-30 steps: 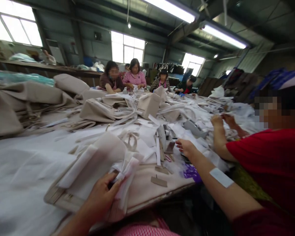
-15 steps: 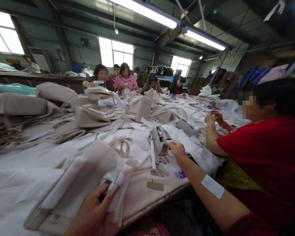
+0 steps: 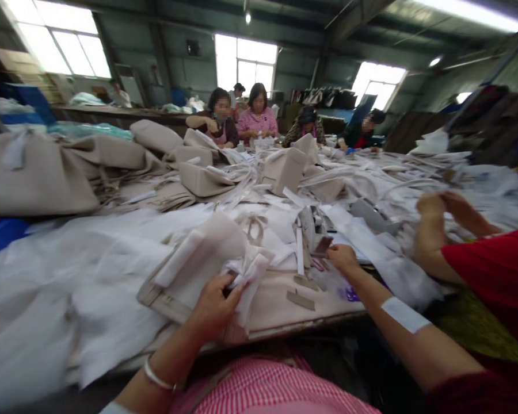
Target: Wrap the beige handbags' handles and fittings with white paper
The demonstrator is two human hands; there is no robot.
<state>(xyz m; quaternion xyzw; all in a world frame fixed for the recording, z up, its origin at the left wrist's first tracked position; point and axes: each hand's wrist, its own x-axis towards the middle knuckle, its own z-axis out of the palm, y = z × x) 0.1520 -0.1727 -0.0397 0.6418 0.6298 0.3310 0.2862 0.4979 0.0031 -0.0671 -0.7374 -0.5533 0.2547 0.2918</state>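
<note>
Left hand point(image 3: 216, 305) pinches white wrap point(image 3: 255, 275) on beige bag point(image 3: 218, 238), probably so wrap stays put. Bag lies near desk point(image 3: 306, 322) edge. Right hand point(image 3: 343, 259) at tape dispenser point(image 3: 308, 227), parked within reach I guess; can't tell if gripping anything.

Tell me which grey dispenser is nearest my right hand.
The front dispenser, just left of your right hand; the other dispenser sits farther back.
</note>
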